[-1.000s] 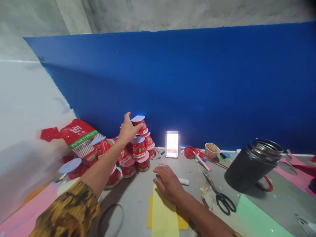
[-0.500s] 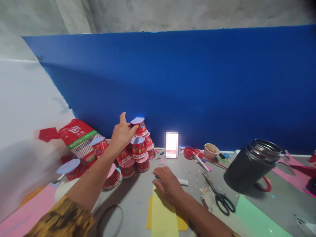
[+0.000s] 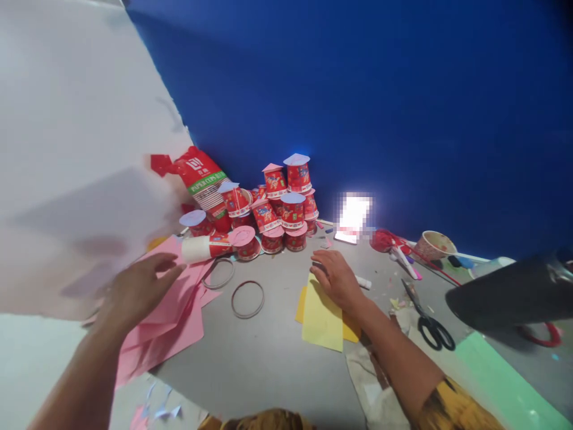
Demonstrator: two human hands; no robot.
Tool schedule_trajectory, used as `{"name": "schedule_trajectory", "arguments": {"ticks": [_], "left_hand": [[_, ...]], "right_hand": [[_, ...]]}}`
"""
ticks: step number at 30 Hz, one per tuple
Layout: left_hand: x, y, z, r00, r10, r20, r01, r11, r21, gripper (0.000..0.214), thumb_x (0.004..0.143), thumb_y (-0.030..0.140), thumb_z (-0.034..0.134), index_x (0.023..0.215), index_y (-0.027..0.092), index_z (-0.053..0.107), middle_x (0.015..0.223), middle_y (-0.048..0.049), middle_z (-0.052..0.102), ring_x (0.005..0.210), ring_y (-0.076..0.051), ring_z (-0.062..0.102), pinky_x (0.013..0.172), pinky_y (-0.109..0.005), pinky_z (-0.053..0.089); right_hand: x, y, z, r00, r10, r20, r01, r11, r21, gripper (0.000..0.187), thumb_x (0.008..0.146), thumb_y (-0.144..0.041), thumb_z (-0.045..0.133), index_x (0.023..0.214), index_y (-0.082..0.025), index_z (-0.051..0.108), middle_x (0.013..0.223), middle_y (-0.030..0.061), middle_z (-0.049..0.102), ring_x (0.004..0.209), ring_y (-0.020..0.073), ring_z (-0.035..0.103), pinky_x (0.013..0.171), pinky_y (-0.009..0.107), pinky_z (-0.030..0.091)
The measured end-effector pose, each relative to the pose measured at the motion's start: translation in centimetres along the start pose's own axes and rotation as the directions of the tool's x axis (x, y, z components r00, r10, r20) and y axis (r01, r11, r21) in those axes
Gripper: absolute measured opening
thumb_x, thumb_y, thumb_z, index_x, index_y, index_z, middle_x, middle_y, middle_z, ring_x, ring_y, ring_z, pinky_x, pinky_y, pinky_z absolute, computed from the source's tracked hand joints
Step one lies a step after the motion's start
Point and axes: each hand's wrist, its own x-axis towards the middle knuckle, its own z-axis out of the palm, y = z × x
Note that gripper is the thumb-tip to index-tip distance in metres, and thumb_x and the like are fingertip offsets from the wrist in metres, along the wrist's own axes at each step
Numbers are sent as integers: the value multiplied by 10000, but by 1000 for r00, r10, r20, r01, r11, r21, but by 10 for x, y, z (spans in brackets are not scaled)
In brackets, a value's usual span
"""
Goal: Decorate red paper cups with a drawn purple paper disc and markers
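Note:
My left hand [image 3: 141,289] hovers over several pink paper sheets [image 3: 181,334], its thumb apart from the fingers and nothing in its grip. A sideways stack of white and red paper cups [image 3: 197,249] lies just beyond its fingertips. My right hand [image 3: 338,278] rests with loosely bent fingers on a pale yellow paper strip [image 3: 323,325], which overlaps an orange-yellow sheet [image 3: 351,329]. Between and beyond the hands, upside-down red paper cups [image 3: 293,212] are piled up, topped with pink and lilac paper discs. Two rings [image 3: 248,300] lie in front of the pile.
Black-handled scissors [image 3: 432,331], a glue stick [image 3: 363,282] and a green sheet [image 3: 505,370] lie to the right. A dark flask [image 3: 505,292] stands at the right edge. A lit phone [image 3: 353,216] leans near the blue panel [image 3: 358,89]. A red cup bag [image 3: 203,176] is at back left.
My left hand has let go of the top cup and drawn back left over the pink sheets. The view has turned left and down. My right hand stays on the yellow paper.

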Motion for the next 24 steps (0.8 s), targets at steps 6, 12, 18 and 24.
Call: {"name": "schedule_trajectory", "arguments": {"ticks": [6, 12, 18, 24], "left_hand": [[-18, -51, 25, 981, 109, 161, -132, 981, 140, 550, 870, 422, 537, 1265, 69, 684, 1343, -263, 723, 1214, -417, 677, 1028, -490, 505], [-36, -71, 31, 932, 268, 244, -279, 960, 13, 687, 729, 414, 747, 1364, 168, 651, 1465, -156, 659, 1350, -360, 599, 1088, -383, 470], [-37, -58, 24, 937, 191, 293, -192, 981, -23, 565, 823, 503, 682, 1312, 221, 701, 1372, -106, 742, 1236, -336, 686, 996, -364, 510], [17, -26, 4, 983, -5, 184, 57, 959, -278, 555, 831, 526, 663, 1238, 156, 741, 1244, -110, 794, 995, -298, 737, 862, -339, 547]], "right_hand": [[-3, -2, 0, 1000, -20, 24, 20, 999, -28, 175, 1033, -253, 616, 1132, -196, 748, 1240, 154, 755, 1175, 331, 665, 1041, 558, 565], [-3, -2, -3, 999, -19, 28, 20, 999, -36, 150, 1027, -243, 627, 1092, -197, 754, 1234, 151, 753, 1188, 333, 660, 1042, 551, 568], [-2, -2, -3, 999, -35, 32, 37, 998, -46, 128, 1019, -214, 635, 1062, -197, 754, 1232, 147, 752, 1180, 324, 663, 1042, 541, 569], [-2, -1, 0, 999, -39, 30, 41, 998, -51, 126, 1013, -195, 634, 1038, -200, 758, 1215, 148, 753, 1161, 321, 669, 1021, 534, 579]]}}
